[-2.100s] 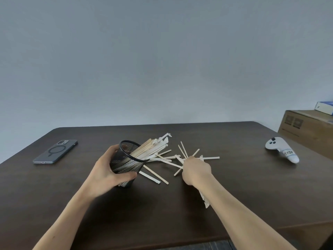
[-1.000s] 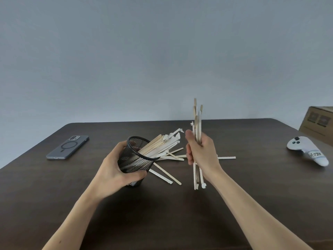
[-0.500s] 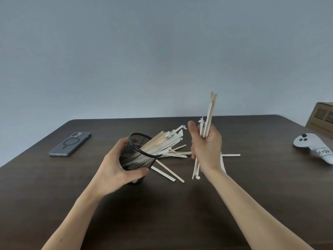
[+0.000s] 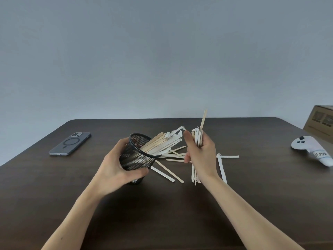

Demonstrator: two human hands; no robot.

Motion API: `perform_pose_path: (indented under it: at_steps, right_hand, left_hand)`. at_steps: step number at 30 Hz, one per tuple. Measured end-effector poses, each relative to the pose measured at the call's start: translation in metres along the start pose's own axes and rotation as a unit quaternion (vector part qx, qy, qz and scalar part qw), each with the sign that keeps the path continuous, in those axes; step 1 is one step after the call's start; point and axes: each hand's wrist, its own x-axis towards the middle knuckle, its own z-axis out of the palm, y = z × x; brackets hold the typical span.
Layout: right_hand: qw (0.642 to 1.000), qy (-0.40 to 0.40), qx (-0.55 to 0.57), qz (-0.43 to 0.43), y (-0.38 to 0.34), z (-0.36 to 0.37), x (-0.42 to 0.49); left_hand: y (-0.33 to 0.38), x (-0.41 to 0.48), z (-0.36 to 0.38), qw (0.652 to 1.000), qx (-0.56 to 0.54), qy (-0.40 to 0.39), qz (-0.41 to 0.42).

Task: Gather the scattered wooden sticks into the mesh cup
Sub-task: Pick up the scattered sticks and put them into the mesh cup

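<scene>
Black wire mesh forms the cup (image 4: pixel 138 157), which sits left of frame centre, tilted with its mouth toward the right. The left hand (image 4: pixel 117 168) is wrapped around the cup wall, thumb in front, fingers behind. A sheaf of wooden sticks in the cup (image 4: pixel 162 143) projects from the mouth, slanting up and to the right; several are paper-wrapped.

The right hand (image 4: pixel 201 156), just right of centre, is closed around a near-upright bundle of sticks (image 4: pixel 198 139). One stick stands higher than the others. The lower ends of the bundle emerge under the hand, at or near the table (image 4: pixel 162 213); contact cannot be confirmed.

Loose sticks (image 4: pixel 168 168) lie flat on the dark wooden table between the cup and the right hand. Two white wrapped sticks (image 4: pixel 222 168) lie just right of the right hand.

A phone (image 4: pixel 70 143) lies at middle left. A white controller (image 4: pixel 311 150) rests at the right edge, with a cardboard box (image 4: pixel 322 123) behind it.
</scene>
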Motion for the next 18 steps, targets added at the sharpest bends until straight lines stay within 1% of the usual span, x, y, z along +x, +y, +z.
perform_pose_path:
  at_steps: [2, 6, 10, 14, 18]
  right_hand:
    - [0.999, -0.009, -0.011, 0.034, 0.003, -0.001, -0.002]
    - [0.995, 0.002, -0.023, 0.093, 0.003, -0.003, -0.001]
    - [0.987, -0.022, -0.071, 0.144, 0.007, -0.009, -0.004]
    - [0.982, -0.005, -0.135, 0.135, -0.002, -0.019, 0.001]
    - [0.987, 0.042, -0.099, 0.118, -0.024, -0.024, 0.012]
  left_hand:
    - [0.001, 0.0, 0.001, 1.0, -0.001, 0.002, 0.001]
    - [0.0, 0.0, 0.0, 1.0, -0.001, 0.004, 0.002]
    - [-0.001, -0.001, -0.001, 1.0, -0.003, 0.008, 0.003]
    - [-0.001, 0.0, 0.0, 1.0, -0.004, 0.009, 0.003]
    - [-0.001, 0.0, 0.0, 1.0, -0.001, 0.008, 0.005]
